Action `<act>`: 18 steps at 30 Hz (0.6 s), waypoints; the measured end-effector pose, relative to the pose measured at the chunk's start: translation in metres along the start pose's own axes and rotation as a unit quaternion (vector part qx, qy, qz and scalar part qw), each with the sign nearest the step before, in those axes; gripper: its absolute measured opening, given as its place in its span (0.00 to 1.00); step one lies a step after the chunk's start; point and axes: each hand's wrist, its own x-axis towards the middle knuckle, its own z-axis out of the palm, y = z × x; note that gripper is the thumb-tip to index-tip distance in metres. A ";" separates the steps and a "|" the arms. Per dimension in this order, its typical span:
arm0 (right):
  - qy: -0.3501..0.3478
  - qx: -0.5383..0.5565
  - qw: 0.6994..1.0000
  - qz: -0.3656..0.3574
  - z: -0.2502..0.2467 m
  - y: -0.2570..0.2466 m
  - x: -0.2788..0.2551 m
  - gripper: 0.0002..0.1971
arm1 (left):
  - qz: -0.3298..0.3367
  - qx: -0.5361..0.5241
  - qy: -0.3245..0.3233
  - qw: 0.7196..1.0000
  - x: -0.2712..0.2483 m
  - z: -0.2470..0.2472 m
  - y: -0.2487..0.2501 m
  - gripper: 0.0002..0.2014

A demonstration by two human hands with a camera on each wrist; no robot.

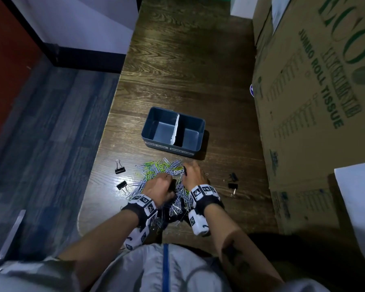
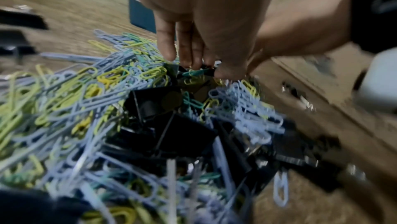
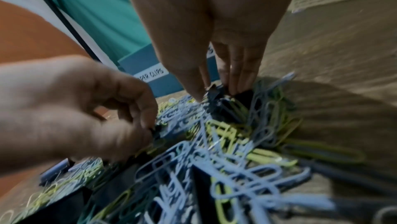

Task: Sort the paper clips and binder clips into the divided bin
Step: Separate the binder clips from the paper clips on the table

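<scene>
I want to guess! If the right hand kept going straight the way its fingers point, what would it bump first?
Probably the divided bin, just beyond the right hand; depth is unclear.

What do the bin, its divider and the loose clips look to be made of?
Bin: smooth blue-grey, matte, probably plastic. Divider: thin, white, ragged-edged, likely paper or card. Paper clips: pastel-coated wire, seemingly vinyl over metal. Binder clips: black bodies with shiny wire handles, likely painted steel.
</scene>
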 end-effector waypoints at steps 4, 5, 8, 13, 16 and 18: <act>0.019 -0.002 0.999 0.032 0.004 -0.006 0.004 0.23 | -0.057 -0.133 0.013 0.989 -0.006 -0.011 -0.013 0.11; 0.022 0.006 0.999 0.034 0.003 -0.006 0.004 0.20 | -0.066 -0.172 0.008 0.983 -0.008 -0.014 -0.019 0.10; 0.033 0.039 0.998 0.036 -0.001 -0.002 0.005 0.15 | -0.080 -0.285 -0.009 0.955 -0.016 -0.019 -0.037 0.08; 0.044 0.105 0.993 0.042 -0.016 0.002 -0.003 0.20 | -0.080 -0.345 0.003 0.935 -0.029 -0.034 -0.064 0.07; 0.024 0.145 0.989 0.032 -0.033 0.010 -0.012 0.13 | -0.083 -0.338 0.008 0.937 -0.041 -0.045 -0.083 0.06; 0.011 0.133 0.991 0.019 -0.046 0.023 -0.017 0.12 | -0.100 -0.303 0.024 0.947 -0.047 -0.051 -0.105 0.08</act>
